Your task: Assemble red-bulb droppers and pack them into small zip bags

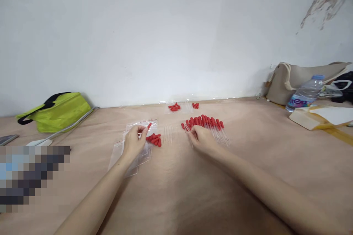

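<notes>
One red bulb (149, 125) in left hand (134, 140)

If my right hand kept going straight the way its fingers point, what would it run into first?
Probably the leftmost red bulb of the red-topped clear tubes, just ahead of the right hand. Depth is unclear; it may already be touching.

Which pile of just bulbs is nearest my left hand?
The front pile of red, rubbery, tapered bulbs, beside your left hand; the rear left pile and rear right pile lie by the white wall.
</notes>
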A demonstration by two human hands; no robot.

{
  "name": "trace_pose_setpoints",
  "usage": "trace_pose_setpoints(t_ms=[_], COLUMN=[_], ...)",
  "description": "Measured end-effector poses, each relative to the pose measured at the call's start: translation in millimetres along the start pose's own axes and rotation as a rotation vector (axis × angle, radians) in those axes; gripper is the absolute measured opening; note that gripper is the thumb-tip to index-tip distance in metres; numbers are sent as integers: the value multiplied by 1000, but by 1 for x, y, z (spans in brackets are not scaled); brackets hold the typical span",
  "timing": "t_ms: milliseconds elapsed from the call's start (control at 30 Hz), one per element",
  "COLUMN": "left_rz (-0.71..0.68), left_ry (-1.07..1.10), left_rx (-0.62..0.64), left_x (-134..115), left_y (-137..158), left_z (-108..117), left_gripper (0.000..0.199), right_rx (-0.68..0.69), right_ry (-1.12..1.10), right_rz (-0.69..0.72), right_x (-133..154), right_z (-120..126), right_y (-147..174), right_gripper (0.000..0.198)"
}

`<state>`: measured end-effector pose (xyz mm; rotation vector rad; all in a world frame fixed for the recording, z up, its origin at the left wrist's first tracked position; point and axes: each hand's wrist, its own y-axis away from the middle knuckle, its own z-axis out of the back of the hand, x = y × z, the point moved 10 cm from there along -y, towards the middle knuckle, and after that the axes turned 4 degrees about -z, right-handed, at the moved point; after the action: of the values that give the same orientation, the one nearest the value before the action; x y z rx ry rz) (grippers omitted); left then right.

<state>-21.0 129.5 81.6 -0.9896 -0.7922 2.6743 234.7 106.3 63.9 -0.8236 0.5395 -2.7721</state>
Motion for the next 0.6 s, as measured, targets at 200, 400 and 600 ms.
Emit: trace_pose_setpoints(t_ms=[200,400,600], left_rz=[14,-104,-63], left_ry=[550,585,615], left_rx=[350,525,515], left_x=[-56,-85,-78], left_y=[57,89,82], left_z=[-75,-100,-97], left_gripper=[21,24,22], right_rx=[-102,-32,-15], right_ry=[-188,-199,-204], right_rz=[219,306,345], right_x=[-5,7,12], right_z=[19,5,1], right_y=[48,64,63], right_gripper=[16,16,15])
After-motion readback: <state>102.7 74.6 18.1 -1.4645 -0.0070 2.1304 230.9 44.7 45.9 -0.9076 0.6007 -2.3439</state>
